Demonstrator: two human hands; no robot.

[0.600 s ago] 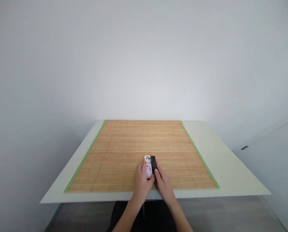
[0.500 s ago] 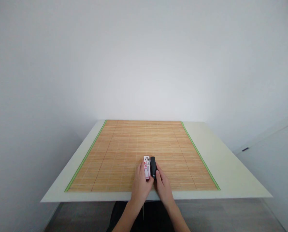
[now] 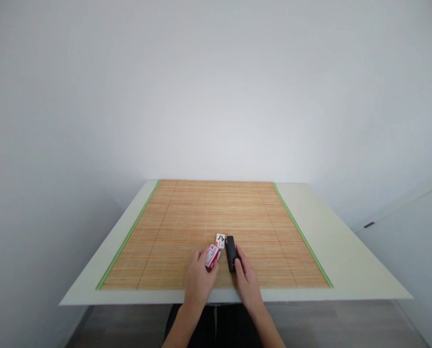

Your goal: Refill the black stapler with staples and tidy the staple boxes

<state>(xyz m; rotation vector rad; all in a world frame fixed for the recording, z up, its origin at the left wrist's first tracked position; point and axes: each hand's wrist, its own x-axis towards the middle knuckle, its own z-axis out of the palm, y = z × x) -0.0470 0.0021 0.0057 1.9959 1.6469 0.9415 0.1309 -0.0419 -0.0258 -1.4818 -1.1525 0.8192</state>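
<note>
A small red-and-white box (image 3: 212,256) is pinched between the thumb and fingers of my left hand (image 3: 197,278), turned at a slant just above or on the mat. Beyond it lies another small white box (image 3: 220,240), with a dark picture and some red print on top. To the right, a black stapler (image 3: 231,253) lies lengthwise, pointing away from me. My right hand (image 3: 248,282) has its thumb and fingers on the near right side of the stapler; the fingertips are partly hidden.
A bamboo mat (image 3: 216,208) with green edging covers much of the white table (image 3: 346,261). A plain wall (image 3: 216,96) stands behind the far edge. The near table edge runs just in front of my lap.
My left hand has drawn the red-and-white box left and toward me, tilting it away from the other box and the stapler. The right hand has barely moved.
</note>
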